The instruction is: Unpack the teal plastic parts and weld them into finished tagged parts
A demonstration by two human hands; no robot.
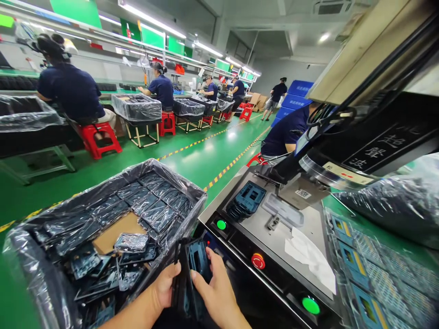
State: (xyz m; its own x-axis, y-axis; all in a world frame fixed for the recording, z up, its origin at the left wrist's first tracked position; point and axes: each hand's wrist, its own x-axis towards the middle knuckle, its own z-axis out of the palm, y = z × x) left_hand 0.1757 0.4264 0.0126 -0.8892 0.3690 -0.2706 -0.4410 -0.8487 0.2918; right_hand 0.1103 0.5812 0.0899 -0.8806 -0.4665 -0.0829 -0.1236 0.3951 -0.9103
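Low in the view, my left hand (164,285) and my right hand (216,288) both grip a dark plastic frame with a blue inner part (197,260), held upright on edge. Just left of my hands, a plastic-lined bin (185,192) holds stacked dark frames in clear wrap. To the right stands an ultrasonic welding machine with a steel bed (274,233). A similar blue-and-black frame (246,200) lies on that bed, beside a clear plastic cover (283,210). A red emergency stop button (258,261) sits closer to my right hand than the green buttons do.
Green start buttons (221,225) flank the machine's front panel, and a white tissue (310,260) lies on its bed. A tray of wrapped blue parts (370,278) sits at right. Co-workers in navy shirts (68,91) sit on red stools along a green floor.
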